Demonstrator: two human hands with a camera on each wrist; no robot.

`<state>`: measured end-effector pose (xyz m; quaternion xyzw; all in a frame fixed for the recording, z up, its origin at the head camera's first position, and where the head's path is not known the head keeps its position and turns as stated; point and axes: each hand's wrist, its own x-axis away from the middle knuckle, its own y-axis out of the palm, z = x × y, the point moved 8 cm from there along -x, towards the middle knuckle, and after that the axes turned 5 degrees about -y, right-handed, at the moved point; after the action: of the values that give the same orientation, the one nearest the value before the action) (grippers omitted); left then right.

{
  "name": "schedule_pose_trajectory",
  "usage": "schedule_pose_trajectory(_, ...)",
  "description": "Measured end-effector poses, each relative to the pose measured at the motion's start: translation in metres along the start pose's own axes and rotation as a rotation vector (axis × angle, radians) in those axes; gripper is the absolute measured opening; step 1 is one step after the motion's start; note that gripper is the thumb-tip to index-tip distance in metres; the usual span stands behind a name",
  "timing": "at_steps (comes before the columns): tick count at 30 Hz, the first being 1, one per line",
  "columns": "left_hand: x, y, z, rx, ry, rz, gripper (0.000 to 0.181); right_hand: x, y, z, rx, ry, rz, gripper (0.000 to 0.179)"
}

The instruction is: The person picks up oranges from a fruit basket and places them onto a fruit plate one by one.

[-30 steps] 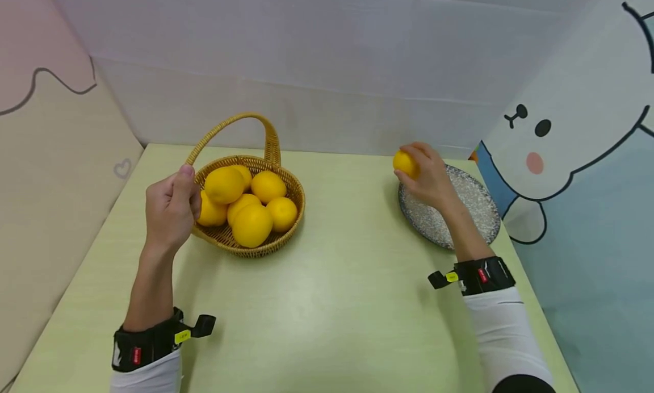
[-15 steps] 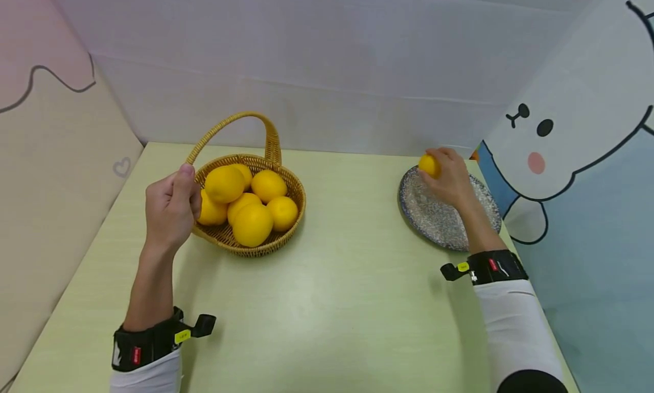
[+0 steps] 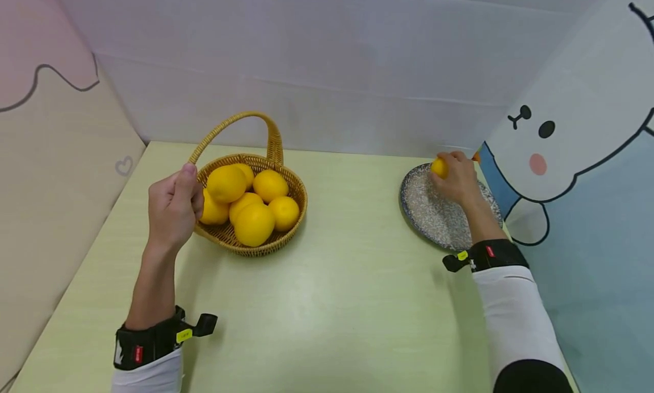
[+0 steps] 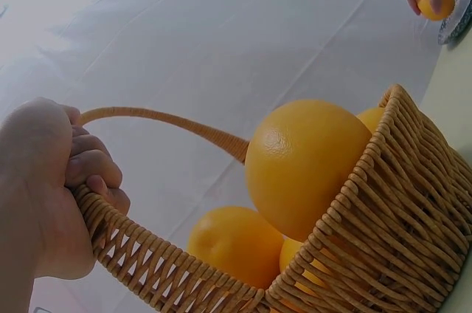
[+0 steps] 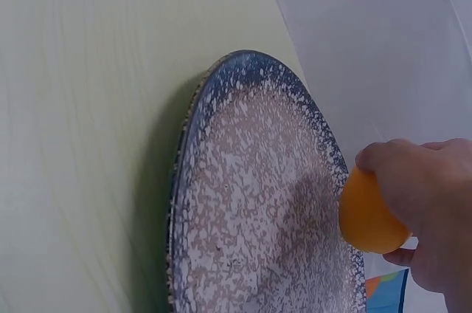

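On the left of the head view, my left hand (image 3: 174, 204) grips the near side of a wicker basket's handle (image 3: 232, 120). Several oranges (image 3: 254, 225) are heaped inside the basket (image 3: 302, 203); a big one (image 4: 306, 165) sits at the top in the left wrist view. Over the far part of a speckled plate (image 3: 426, 208), my right hand (image 3: 457, 179) holds a single orange (image 5: 366, 213) between thumb and fingers. Whether this orange touches the plate I cannot tell. My palm and fingers hide part of it.
A pale tabletop (image 3: 337, 279) lies between basket and plate. White sheeting (image 3: 347, 117) rises behind the table's back edge. At the right, a printed panel (image 3: 603, 222) stands close to the plate.
My right hand has carried the orange rightward from the plate's left edge to over its far part. My left hand and the basket stay where they were.
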<state>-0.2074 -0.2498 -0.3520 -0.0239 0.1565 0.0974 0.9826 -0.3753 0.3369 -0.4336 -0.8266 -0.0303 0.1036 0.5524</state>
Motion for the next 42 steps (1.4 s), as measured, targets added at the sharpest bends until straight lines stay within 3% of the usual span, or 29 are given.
schedule_pose_trajectory(10,0.000,0.001,0.002,-0.027,0.004,0.003,0.063,-0.005,0.007,0.006,0.032,0.036,-0.077,0.061)
schedule_pose_trajectory(16,0.000,0.001,0.001,-0.021,0.007,0.002,0.063,-0.008,0.011,0.007,0.086,0.037,-0.080,0.061)
schedule_pose_trajectory(28,0.000,0.000,0.000,-0.025,0.007,0.003,0.063,-0.013,0.019,-0.005,0.217,0.002,-0.118,0.058)
schedule_pose_trajectory(42,0.000,0.001,0.000,-0.014,0.004,-0.007,0.063,-0.014,0.026,-0.005,0.177,0.013,-0.163,0.064)
